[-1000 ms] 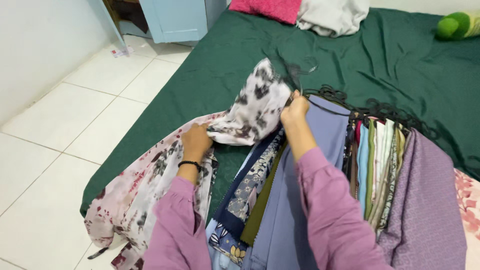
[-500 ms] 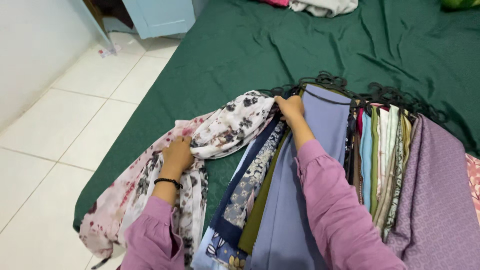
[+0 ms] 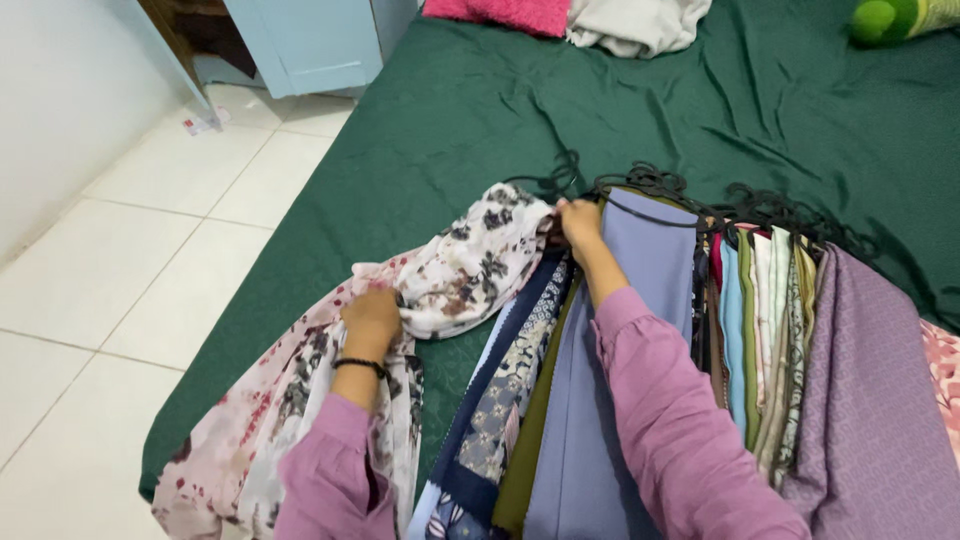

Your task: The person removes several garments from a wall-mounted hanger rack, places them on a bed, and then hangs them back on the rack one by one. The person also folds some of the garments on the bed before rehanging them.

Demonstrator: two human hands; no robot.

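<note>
A white floral scarf [image 3: 470, 260] with dark and pink blooms lies on the green bedsheet [image 3: 480, 120] and hangs off the bed's left edge. My left hand [image 3: 372, 318] clutches its bunched middle. My right hand [image 3: 580, 222] pinches its top end beside a black hanger [image 3: 650, 185]. A row of hung scarves fans out under my right arm: a navy patterned one [image 3: 500, 390], an olive one [image 3: 535, 420], a periwinkle one [image 3: 650, 250] and a purple one [image 3: 870, 380].
At the far end of the bed lie a pink towel [image 3: 510, 12], a grey-white cloth [image 3: 640, 22] and a green plush toy [image 3: 890, 18]. White floor tiles [image 3: 130, 250] run along the left, with a light blue cabinet [image 3: 300, 45] behind them.
The raised top end of the floral scarf has come down flat onto the bed beside the hanger. My left hand stays gripping the scarf's middle.
</note>
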